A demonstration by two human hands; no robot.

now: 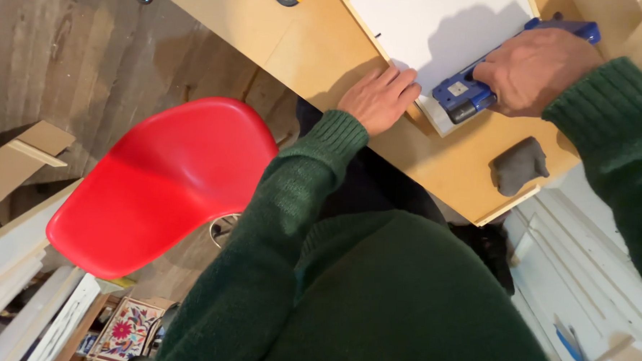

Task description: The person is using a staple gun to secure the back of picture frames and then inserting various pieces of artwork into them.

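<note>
From the red chair [162,184] pushed aside, I see my left hand [379,98] pressed flat, fingers spread, on the white board [439,30] to steady it on the table [319,47], while my right hand [531,70] grips the blue stapler [463,95] at its corner.

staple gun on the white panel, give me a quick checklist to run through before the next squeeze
1. Right hand wrapped around the blue staple gun: ok.
2. Left hand flat on the corner of the white panel, steadying it: ok.
3. Left fingertips clear of the gun's nose: not ok, they lie close beside it.
4. Nose seated flat on the panel's edge: cannot tell, the angle hides it.
5. Panel fully supported by the wooden table: ok.
6. Grey cloth away from the work: ok, it lies apart near the table's edge.
</note>
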